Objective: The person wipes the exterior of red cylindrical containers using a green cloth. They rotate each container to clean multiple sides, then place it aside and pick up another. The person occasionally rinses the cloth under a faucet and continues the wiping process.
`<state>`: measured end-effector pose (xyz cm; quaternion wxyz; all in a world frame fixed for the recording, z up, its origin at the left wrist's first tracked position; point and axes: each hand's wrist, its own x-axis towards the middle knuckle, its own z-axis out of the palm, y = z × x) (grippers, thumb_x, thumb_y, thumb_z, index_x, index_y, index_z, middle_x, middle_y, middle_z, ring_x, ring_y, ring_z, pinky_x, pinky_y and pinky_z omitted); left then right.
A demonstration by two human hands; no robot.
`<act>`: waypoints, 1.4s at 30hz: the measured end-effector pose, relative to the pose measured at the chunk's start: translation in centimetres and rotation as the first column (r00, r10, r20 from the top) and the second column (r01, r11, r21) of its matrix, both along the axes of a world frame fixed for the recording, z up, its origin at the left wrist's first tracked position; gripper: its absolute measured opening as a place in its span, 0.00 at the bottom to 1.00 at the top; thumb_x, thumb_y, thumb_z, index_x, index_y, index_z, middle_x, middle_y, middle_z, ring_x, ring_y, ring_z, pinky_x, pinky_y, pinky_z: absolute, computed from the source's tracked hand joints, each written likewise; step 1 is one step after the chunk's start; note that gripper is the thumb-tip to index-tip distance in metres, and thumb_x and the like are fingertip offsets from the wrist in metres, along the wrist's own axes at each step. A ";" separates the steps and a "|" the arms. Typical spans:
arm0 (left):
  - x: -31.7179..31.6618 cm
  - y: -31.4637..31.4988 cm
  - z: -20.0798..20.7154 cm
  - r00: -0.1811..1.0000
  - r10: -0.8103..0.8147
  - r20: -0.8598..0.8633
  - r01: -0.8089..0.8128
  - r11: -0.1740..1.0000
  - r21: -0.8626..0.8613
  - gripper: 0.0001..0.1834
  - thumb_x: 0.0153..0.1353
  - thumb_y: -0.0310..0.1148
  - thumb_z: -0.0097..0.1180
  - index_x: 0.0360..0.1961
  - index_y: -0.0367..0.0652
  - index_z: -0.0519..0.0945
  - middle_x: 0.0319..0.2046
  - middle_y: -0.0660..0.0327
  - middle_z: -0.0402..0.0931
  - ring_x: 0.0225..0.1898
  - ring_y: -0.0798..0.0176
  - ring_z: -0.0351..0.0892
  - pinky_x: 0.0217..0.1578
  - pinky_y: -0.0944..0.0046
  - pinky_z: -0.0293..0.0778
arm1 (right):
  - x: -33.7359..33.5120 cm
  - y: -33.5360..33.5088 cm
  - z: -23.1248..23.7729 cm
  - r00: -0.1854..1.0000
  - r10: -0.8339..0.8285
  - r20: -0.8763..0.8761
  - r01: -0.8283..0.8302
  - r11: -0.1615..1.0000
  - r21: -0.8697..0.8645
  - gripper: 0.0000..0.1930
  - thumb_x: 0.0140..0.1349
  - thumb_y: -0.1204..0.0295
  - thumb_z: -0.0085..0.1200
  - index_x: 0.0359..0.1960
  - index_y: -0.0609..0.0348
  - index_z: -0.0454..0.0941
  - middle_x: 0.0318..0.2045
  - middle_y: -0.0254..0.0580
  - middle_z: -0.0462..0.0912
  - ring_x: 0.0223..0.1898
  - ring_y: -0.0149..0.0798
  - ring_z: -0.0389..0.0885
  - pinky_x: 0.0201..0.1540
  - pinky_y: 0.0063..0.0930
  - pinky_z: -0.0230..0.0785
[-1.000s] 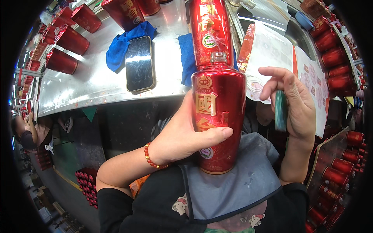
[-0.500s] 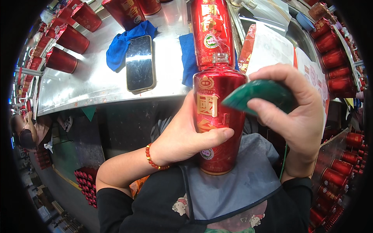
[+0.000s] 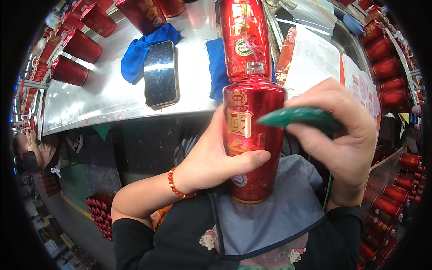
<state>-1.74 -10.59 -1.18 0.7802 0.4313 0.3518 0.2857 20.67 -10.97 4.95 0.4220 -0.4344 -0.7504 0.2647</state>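
Observation:
A glossy red bottle (image 3: 263, 101) with gold lettering and a bare clear glass mouth stands upright on my grey apron. My left hand (image 3: 204, 159) is wrapped around its left side, the thumb lying across the front. In my right hand (image 3: 348, 135), a flat, pointed green scraper (image 3: 299, 116) is pinched between thumb and fingers. Its tip overlaps the bottle's front beside the gold lettering; I cannot tell whether it touches. The bottle's back and most of my left fingers are hidden.
Behind the bottle, a second red bottle (image 3: 245, 27) rests by a blue cloth (image 3: 216, 63) on the metal table (image 3: 108, 101). A phone (image 3: 161, 76), another blue cloth (image 3: 135, 54) and printed sheets (image 3: 312, 58) lie there too. Red bottles (image 3: 69, 70) line both sides.
The green scraper has turned in my right hand's grip, so it now appears narrower and more edge-on. My left hand and the bottle have barely moved.

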 end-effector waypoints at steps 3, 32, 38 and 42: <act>0.1 0.1 -0.1 1.000 0.008 0.025 -0.008 1.000 0.005 0.52 0.57 0.37 0.76 0.74 0.38 0.54 0.64 0.55 0.70 0.66 0.61 0.70 0.67 0.55 0.67 | 0.1 -0.5 0.2 0.998 0.001 0.070 -0.007 0.997 0.076 0.16 0.47 0.86 0.67 0.40 0.62 0.87 0.32 0.40 0.83 0.34 0.35 0.79 0.38 0.26 0.69; -1.0 -0.7 -1.5 0.990 -0.074 0.117 0.074 0.997 0.005 0.69 0.48 0.33 0.82 0.79 0.41 0.40 0.72 0.55 0.58 0.74 0.60 0.58 0.73 0.54 0.57 | 0.9 -4.0 -0.7 0.941 0.017 0.339 -0.091 0.975 0.202 0.20 0.39 0.71 0.69 0.40 0.45 0.91 0.36 0.19 0.84 0.39 0.32 0.72 0.41 0.24 0.62; -1.2 -0.6 -1.8 0.991 -0.085 0.104 0.082 0.996 0.027 0.70 0.47 0.34 0.83 0.79 0.40 0.39 0.73 0.54 0.57 0.74 0.60 0.58 0.73 0.54 0.57 | 1.6 -3.6 0.1 0.942 0.117 0.316 -0.156 0.982 0.103 0.19 0.41 0.70 0.69 0.41 0.45 0.91 0.37 0.19 0.84 0.38 0.32 0.71 0.42 0.24 0.60; -1.1 -0.6 -1.7 0.990 -0.083 0.117 0.080 0.996 0.026 0.71 0.47 0.34 0.83 0.79 0.40 0.39 0.73 0.54 0.57 0.74 0.60 0.58 0.73 0.54 0.57 | 1.4 -3.5 0.4 0.942 0.092 0.322 -0.131 0.986 0.099 0.19 0.43 0.72 0.70 0.41 0.47 0.92 0.36 0.21 0.86 0.37 0.33 0.71 0.41 0.25 0.61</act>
